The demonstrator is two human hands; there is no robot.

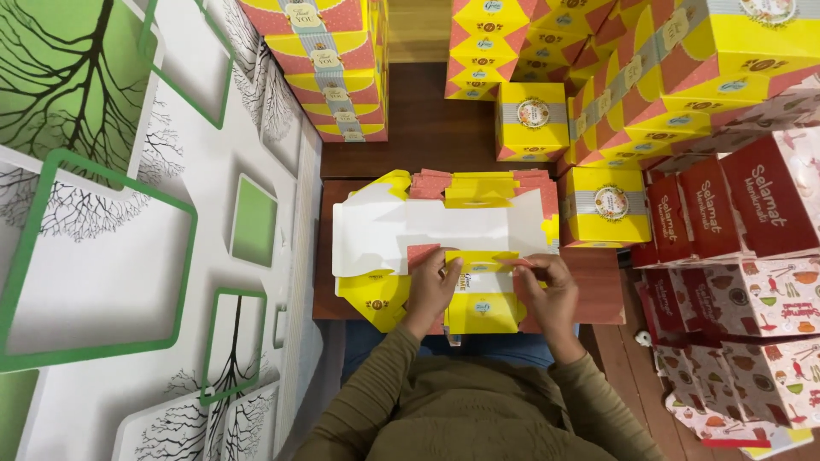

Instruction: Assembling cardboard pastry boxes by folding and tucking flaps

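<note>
left hand (433, 286) | right hand (547, 286) | both pressing yellow box flap (481, 260); flat carton (401, 230)

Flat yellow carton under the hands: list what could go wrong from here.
1. Both the left hand and the right hand press on the near flap of the flat carton; uneven pressure may crease it off its fold line.
2. The carton overhangs the small wooden table at the near edge, so it might slip.
3. Stacked finished boxes crowd the right side; an elbow could topple them.
</note>
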